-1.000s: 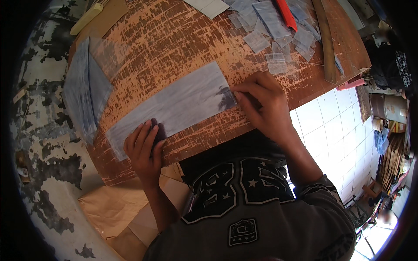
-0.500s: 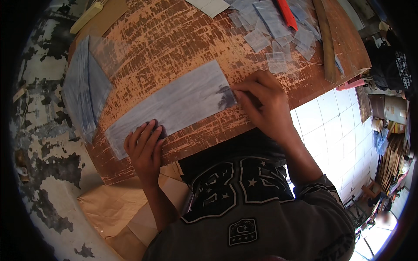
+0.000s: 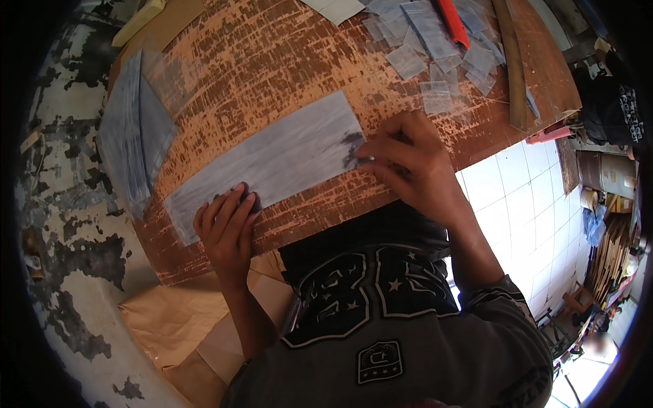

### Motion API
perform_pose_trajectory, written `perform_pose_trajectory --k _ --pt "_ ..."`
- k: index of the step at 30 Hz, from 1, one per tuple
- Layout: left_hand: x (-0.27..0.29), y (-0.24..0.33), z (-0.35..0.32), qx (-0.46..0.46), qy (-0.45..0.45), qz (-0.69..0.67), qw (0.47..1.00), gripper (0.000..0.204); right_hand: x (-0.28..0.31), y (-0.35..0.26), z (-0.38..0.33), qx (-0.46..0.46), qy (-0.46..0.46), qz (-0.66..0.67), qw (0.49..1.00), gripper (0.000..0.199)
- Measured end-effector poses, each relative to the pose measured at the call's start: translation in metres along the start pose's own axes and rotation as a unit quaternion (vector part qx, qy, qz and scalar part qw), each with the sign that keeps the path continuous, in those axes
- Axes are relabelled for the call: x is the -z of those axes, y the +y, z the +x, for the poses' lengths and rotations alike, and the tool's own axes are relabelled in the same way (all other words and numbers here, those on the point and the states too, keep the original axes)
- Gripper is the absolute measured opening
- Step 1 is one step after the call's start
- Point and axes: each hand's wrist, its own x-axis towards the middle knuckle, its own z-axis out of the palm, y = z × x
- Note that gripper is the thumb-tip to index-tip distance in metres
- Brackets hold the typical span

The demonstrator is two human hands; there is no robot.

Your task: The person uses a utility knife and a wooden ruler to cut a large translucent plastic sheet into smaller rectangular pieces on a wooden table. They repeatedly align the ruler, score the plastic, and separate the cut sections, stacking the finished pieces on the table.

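A long, greyish strip of clear plastic (image 3: 272,149) lies slantwise on the worn brown table (image 3: 272,61), with a dark smudge showing at its right end. My left hand (image 3: 228,221) rests on the strip's near left part, fingers stretched out and holding it down. At the other end, my right hand (image 3: 408,160) pinches the strip's edge between thumb and fingers; the exact contact is partly hidden. Left of the strip is a pile of larger clear plastic sheets (image 3: 136,136).
Small clear zip bags (image 3: 435,95) lie scattered at the far right beside a red-handled cutter (image 3: 450,24). A wooden strip (image 3: 517,68) runs along the table's right side. Brown paper (image 3: 173,319) sits below the left edge, and a peeling wall (image 3: 81,258) stands close on the left.
My right fingers have slid slightly left over the strip's end and curled closer. The left hand stays where it was.
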Motion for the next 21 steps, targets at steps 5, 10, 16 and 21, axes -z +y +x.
perform_pose_trajectory --k 5,10,16,21 --pt "-0.0003 -0.0003 -0.0007 -0.002 0.004 -0.001 1.0 0.026 -0.0004 0.0003 0.0006 0.023 -0.013 -0.021 0.999 0.026" --pt "-0.0008 0.0002 0.0002 -0.001 0.004 -0.005 1.0 0.027 -0.005 0.0018 -0.0006 0.013 0.0 -0.024 1.0 0.021" --pt "-0.0015 0.0003 -0.0006 -0.005 0.011 0.003 1.0 0.027 -0.0048 0.0012 -0.0003 0.012 0.001 -0.029 1.0 0.021" --pt "-0.0004 0.0002 -0.0004 -0.006 0.007 0.002 1.0 0.027 -0.002 -0.0002 0.0015 0.009 -0.002 -0.021 1.0 0.023"
